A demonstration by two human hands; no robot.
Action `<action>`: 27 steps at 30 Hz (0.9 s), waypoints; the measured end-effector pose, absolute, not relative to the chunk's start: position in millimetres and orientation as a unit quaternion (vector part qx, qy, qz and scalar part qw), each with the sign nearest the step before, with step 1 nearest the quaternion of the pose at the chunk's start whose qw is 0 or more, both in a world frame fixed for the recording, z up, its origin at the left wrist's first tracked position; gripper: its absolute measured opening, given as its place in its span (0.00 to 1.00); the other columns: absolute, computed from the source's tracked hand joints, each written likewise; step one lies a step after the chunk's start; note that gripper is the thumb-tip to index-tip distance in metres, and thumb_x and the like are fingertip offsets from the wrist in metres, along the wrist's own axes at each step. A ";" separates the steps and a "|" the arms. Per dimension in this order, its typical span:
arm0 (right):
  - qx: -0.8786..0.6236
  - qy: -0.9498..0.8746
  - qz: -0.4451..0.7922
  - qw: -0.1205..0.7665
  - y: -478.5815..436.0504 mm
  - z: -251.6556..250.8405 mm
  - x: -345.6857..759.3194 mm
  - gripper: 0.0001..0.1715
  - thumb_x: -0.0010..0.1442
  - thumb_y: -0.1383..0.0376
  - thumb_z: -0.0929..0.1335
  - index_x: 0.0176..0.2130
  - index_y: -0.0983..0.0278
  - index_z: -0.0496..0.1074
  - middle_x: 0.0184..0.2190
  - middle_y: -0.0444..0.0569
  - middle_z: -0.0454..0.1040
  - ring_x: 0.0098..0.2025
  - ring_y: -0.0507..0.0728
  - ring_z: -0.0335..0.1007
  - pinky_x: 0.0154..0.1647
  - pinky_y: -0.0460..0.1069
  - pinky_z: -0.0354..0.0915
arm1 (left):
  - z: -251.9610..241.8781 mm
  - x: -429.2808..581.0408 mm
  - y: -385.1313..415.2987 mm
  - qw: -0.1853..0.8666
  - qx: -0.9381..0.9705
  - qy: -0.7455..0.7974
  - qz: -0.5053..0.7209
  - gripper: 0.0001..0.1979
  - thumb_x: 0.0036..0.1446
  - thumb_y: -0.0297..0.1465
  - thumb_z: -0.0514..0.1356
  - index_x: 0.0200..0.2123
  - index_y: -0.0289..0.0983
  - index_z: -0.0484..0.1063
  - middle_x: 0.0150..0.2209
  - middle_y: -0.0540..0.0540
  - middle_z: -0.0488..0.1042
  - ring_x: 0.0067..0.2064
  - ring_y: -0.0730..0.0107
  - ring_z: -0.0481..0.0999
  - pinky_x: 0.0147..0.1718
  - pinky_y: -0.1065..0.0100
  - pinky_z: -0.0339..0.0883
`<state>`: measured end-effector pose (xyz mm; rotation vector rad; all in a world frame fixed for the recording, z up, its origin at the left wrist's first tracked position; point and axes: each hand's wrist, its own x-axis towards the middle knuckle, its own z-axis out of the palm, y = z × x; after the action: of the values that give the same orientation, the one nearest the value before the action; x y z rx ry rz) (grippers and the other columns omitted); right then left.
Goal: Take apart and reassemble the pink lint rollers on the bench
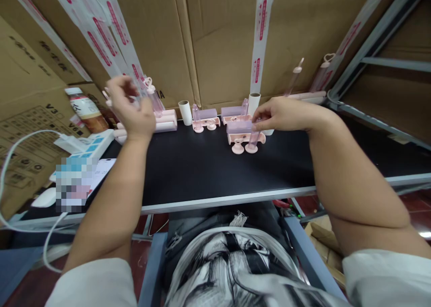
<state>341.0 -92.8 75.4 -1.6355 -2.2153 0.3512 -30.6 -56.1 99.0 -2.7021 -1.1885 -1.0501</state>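
Note:
At the left, my left hand is raised in front of clear tubes with pink tops, thumb and fingers apart. One clear tube with a pink loop top stands just right of it. My right hand has its fingertips closed on the upper end of a clear lilac tube, which stands on a round pink base. Beside that base is a round pink piece with a loop. Behind them lies a pink holder with a lilac block on it.
Similar pink-and-lilac sets and a white cardboard-like tube stand along the back of the black table. Large cartons rise behind. A drink bottle and a power strip are at left, a metal rack at right.

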 end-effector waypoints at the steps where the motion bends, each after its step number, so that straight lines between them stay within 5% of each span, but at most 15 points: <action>1: -0.576 -0.787 0.126 0.185 -95.3 77.6 341.0 0.16 0.56 0.50 0.81 0.32 0.59 0.84 0.21 0.41 0.72 0.23 0.51 0.61 0.26 0.51 0.52 | 94.5 -24.1 -56.8 0.007 -0.871 -0.361 -0.333 0.36 0.60 0.46 0.74 0.65 0.41 0.67 0.55 0.40 0.75 0.65 0.47 0.71 0.63 0.44 0.68; 5: -0.520 -0.774 0.184 0.312 -109.5 86.6 336.6 0.20 0.58 0.49 0.81 0.29 0.62 0.81 0.19 0.41 0.67 0.22 0.49 0.55 0.23 0.49 0.49 | 63.9 5.4 -63.8 0.009 -0.903 -0.286 -0.322 0.40 0.59 0.48 0.74 0.70 0.44 0.66 0.62 0.36 0.73 0.69 0.40 0.69 0.65 0.39 0.68; 10: -0.358 -0.690 0.435 0.454 -117.1 69.6 294.4 0.30 0.59 0.39 0.78 0.34 0.61 0.75 0.21 0.41 0.67 0.19 0.48 0.55 0.19 0.47 0.47 | 38.9 31.8 -81.0 0.004 -0.923 -0.227 -0.310 0.33 0.64 0.49 0.69 0.69 0.51 0.69 0.72 0.36 0.66 0.74 0.41 0.65 0.68 0.37 0.66; 14: -0.339 -0.708 0.471 0.403 -107.2 46.9 266.1 0.32 0.63 0.35 0.73 0.37 0.59 0.71 0.24 0.41 0.69 0.21 0.50 0.58 0.21 0.47 0.51 | 41.0 33.1 -90.1 -0.028 -0.918 -0.225 -0.325 0.17 0.69 0.43 0.61 0.58 0.48 0.74 0.69 0.38 0.72 0.71 0.44 0.69 0.65 0.40 0.68; 17: -0.442 -0.784 0.261 0.348 -98.0 42.9 271.4 0.23 0.63 0.45 0.76 0.45 0.60 0.78 0.25 0.42 0.72 0.26 0.53 0.64 0.29 0.48 0.57 | 41.9 25.0 -81.9 -0.075 -0.918 -0.212 -0.326 0.09 0.65 0.35 0.57 0.47 0.42 0.72 0.50 0.38 0.81 0.53 0.50 0.80 0.53 0.48 0.73; 19: -0.508 -0.813 0.156 0.237 -93.6 44.0 280.6 0.20 0.59 0.53 0.79 0.47 0.60 0.82 0.27 0.44 0.76 0.30 0.55 0.69 0.33 0.49 0.58 | 40.4 19.3 -72.0 -0.076 -0.923 -0.248 -0.284 0.06 0.60 0.32 0.56 0.41 0.41 0.68 0.37 0.43 0.78 0.39 0.56 0.79 0.43 0.54 0.72; 23: -0.529 -0.834 0.143 0.060 -89.6 44.2 290.1 0.08 0.56 0.59 0.78 0.36 0.60 0.85 0.28 0.47 0.80 0.30 0.57 0.71 0.34 0.51 0.58 | 35.5 14.4 -57.8 -0.060 -0.931 -0.304 -0.193 0.09 0.59 0.33 0.58 0.44 0.40 0.69 0.33 0.47 0.75 0.33 0.59 0.74 0.37 0.58 0.65; 27: -0.485 -0.850 0.162 0.125 -91.0 44.1 286.8 0.13 0.61 0.59 0.74 0.27 0.62 0.80 0.21 0.44 0.73 0.25 0.53 0.64 0.31 0.50 0.55 | 32.4 15.4 -53.9 -0.095 -0.931 -0.304 -0.178 0.18 0.68 0.49 0.57 0.46 0.40 0.70 0.34 0.47 0.76 0.33 0.60 0.74 0.36 0.61 0.63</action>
<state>286.8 -91.0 44.1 -1.4142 -2.4758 0.4730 15.4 -53.9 32.4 -3.1157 -1.0174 -0.5959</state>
